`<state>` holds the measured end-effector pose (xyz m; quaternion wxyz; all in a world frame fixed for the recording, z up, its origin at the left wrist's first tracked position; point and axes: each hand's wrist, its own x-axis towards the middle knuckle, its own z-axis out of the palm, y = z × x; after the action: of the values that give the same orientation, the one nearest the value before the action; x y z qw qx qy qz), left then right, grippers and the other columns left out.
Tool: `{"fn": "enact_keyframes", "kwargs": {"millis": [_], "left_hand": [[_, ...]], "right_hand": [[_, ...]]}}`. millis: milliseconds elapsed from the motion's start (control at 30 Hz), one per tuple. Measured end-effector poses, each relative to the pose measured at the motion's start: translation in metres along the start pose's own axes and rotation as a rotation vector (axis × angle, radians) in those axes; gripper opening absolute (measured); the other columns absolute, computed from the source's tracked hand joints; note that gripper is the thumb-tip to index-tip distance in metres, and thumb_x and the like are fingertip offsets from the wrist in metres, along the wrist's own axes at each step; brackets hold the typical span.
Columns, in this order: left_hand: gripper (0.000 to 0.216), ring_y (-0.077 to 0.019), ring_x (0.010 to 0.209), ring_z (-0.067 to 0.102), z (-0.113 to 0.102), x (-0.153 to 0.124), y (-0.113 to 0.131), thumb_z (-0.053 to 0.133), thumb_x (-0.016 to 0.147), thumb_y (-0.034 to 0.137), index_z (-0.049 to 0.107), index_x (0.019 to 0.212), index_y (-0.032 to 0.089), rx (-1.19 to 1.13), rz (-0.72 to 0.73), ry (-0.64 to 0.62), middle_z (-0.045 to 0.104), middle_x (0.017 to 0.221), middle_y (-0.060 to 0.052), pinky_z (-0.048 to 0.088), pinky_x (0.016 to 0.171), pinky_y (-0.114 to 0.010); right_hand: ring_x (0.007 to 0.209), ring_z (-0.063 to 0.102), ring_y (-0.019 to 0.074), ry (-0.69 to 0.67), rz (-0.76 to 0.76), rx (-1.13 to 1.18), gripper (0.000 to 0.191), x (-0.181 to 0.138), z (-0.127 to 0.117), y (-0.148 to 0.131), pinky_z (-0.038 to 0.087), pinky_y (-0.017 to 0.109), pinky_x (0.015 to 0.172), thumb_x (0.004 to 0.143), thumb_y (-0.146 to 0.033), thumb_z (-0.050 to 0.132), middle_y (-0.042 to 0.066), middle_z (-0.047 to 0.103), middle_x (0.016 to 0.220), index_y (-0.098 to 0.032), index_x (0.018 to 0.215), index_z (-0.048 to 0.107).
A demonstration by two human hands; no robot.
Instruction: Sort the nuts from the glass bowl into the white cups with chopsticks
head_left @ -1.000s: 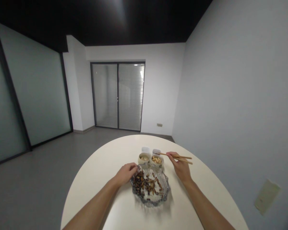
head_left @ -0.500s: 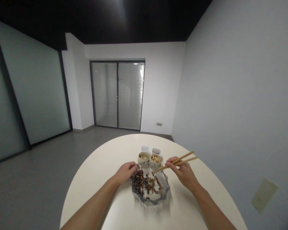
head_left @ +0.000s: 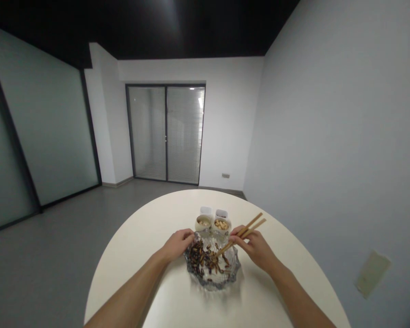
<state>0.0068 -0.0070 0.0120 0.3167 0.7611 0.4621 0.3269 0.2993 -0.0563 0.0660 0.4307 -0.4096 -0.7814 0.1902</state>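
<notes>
A clear scalloped glass bowl (head_left: pixel 212 287) sits on the table before me, holding many dark brown, insect-like pieces (head_left: pixel 201 260), thickest on its left side. My left hand (head_left: pixel 179 243) is closed at the bowl's upper-left rim, its fingertips against the glass. In my right hand (head_left: pixel 253 246) is a pair of wooden chopsticks (head_left: pixel 254 220), pinched above the bowl's right side. Their tips reach down among the brown pieces near the middle. Whether a piece is caught between the tips I cannot tell.
Just behind the bowl stand two round cups, the left cup (head_left: pixel 200 227) with pale contents and the right cup (head_left: pixel 216 231) with tan, nut-like pieces. Two small white tubs (head_left: pixel 206 211) are behind them. The round white table (head_left: pixel 150 223) ends close to the right wall.
My right hand has moved left and slightly down with the chopsticks, bringing their tips from the bowl's upper right into the brown pieces. My left hand keeps to the rim.
</notes>
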Motion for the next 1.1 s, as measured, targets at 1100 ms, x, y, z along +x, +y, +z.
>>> {"fn": "enact_keyframes", "kwargs": {"millis": [1100], "left_hand": [[0.036, -0.0198, 0.081, 0.060, -0.0005, 0.0004, -0.0012, 0.045, 0.089, 0.043, 0.069, 0.085, 0.017, 0.025, 0.006, 0.011, 0.071, 0.083, -0.003, 0.043, 0.074, -0.026]], "right_hand": [[0.079, 0.072, 0.0228, -0.055, -0.018, 0.095, 0.020, 0.0004, 0.0001, -0.0064, 0.057, 0.032, 0.075, 0.090, -0.041, 0.068, 0.003, 0.077, 0.083, -0.022, 0.089, 0.075]]}}
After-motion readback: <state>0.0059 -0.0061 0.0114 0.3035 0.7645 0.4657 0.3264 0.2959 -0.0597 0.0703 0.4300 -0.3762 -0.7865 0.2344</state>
